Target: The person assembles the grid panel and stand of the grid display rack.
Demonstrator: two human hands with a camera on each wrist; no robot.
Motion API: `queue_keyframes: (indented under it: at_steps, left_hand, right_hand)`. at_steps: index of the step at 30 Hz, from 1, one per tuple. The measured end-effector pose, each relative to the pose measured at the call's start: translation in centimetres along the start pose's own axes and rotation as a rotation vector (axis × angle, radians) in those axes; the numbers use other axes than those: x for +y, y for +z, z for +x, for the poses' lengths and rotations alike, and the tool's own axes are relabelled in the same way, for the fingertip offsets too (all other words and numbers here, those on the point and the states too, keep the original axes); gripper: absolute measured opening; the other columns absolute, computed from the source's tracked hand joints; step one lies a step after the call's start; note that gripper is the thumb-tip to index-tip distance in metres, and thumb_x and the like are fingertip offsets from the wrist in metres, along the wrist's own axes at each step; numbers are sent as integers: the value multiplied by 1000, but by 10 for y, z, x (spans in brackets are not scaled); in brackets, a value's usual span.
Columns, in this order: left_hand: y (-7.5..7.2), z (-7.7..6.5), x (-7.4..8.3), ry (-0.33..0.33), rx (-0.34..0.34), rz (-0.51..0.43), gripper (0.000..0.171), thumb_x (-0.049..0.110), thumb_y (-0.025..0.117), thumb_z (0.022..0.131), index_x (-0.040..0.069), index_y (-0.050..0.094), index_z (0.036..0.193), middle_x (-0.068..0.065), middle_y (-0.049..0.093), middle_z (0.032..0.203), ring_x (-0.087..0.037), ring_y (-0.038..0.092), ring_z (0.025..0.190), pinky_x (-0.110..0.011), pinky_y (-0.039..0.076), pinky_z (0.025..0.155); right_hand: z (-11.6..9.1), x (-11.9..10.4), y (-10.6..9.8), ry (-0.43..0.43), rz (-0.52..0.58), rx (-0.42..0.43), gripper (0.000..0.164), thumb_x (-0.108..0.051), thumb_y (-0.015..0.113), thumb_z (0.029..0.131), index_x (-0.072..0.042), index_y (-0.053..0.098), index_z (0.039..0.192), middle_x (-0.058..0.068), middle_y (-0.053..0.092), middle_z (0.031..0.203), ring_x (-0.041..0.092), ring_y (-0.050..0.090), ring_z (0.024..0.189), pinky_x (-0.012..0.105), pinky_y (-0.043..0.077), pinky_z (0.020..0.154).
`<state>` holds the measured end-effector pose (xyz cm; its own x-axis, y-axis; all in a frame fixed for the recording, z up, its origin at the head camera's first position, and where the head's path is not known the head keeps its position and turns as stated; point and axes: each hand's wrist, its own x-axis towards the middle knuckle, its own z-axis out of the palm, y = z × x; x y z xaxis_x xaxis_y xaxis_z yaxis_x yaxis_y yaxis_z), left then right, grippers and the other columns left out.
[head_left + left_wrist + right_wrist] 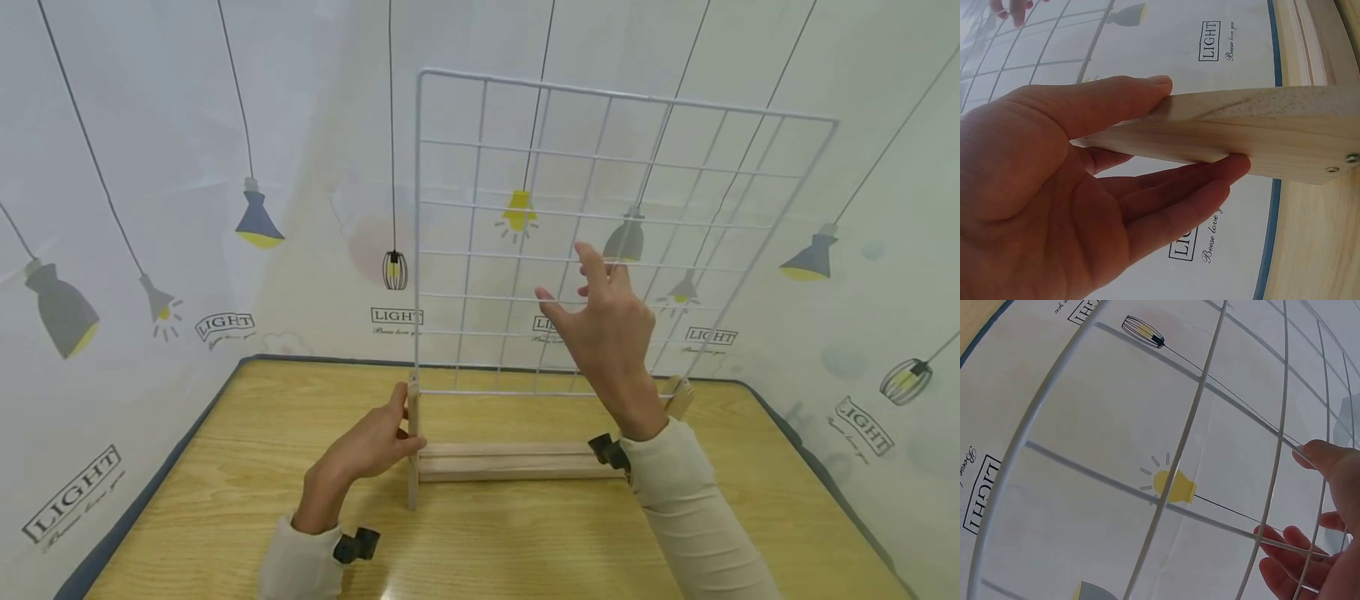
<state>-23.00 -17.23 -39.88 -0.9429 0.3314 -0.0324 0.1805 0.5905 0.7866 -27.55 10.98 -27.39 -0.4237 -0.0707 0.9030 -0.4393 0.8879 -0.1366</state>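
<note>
A white wire grid panel (417, 233) stands upright, leaning back, with its lower edge between the side posts of a wooden stand (517, 473). My left hand (375, 442) holds the stand's left post (1272, 131), thumb on one edge and fingers along the opposite face. Two screws show low on that post in the left wrist view. My right hand (611, 329) is raised at the middle right of the grid, thumb and fingers spread and slightly bent. In the right wrist view, its thumb and fingertips are close to the wires; contact is hard to tell.
The stand is on a wood-grain table (517, 550) with a dark blue edge (330, 360). Behind it hangs a pale backdrop (322, 208) printed with lamps and the word LIGHT. A wooden right post (681, 398) shows beside my right forearm.
</note>
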Motion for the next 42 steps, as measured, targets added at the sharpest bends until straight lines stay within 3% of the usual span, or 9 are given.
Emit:
queue_keyframes:
  at_steps: [16, 29, 33, 37, 41, 42]
  left_hand:
    - [-1, 1, 0, 5, 3, 2, 52, 11, 64, 96, 2, 32, 136, -26, 55, 133, -33, 67, 107, -44, 57, 81]
    - [-1, -1, 1, 6, -3, 15, 57, 14, 65, 96, -1, 30, 139, -26, 54, 133, -33, 67, 107, -44, 57, 81]
    - [-2, -3, 2, 4, -14, 16, 64, 19, 64, 98, -3, 25, 145, -26, 56, 131, -35, 65, 110, -45, 56, 84]
    - [-4, -3, 2, 7, -28, 29, 79, 30, 58, 102, -7, 11, 153, -27, 55, 134, -38, 60, 118, -50, 52, 91]
    - [-5, -4, 4, 20, -33, 12, 87, 40, 50, 104, -9, -1, 154, -33, 39, 148, -42, 52, 129, -53, 48, 99]
    - [-5, -4, 4, 33, -25, 5, 83, 41, 49, 104, -10, 5, 153, -33, 38, 148, -42, 51, 129, -54, 47, 99]
  right_hand:
    - [-7, 2, 5, -12, -11, -15, 64, -40, 82, 80, -9, 58, 129, 17, 67, 93, 28, 68, 67, 36, 39, 40]
    - [-13, 1, 7, -10, -11, -17, 63, -40, 83, 78, -10, 58, 127, 16, 66, 92, 28, 67, 65, 38, 40, 39]
    - [-14, 2, 8, -10, -26, -15, 64, -40, 84, 77, -10, 58, 127, 16, 67, 92, 28, 68, 65, 39, 41, 39]
    - [-15, 2, 9, -15, -33, -13, 64, -40, 84, 78, -10, 58, 128, 17, 67, 93, 28, 68, 66, 39, 41, 39]
    - [-15, 2, 9, -20, -33, -14, 64, -41, 84, 78, -10, 58, 128, 17, 68, 93, 28, 69, 67, 38, 41, 39]
    - [-15, 2, 9, -20, -33, -15, 64, -41, 84, 78, -10, 58, 128, 17, 68, 93, 28, 69, 67, 38, 41, 39]
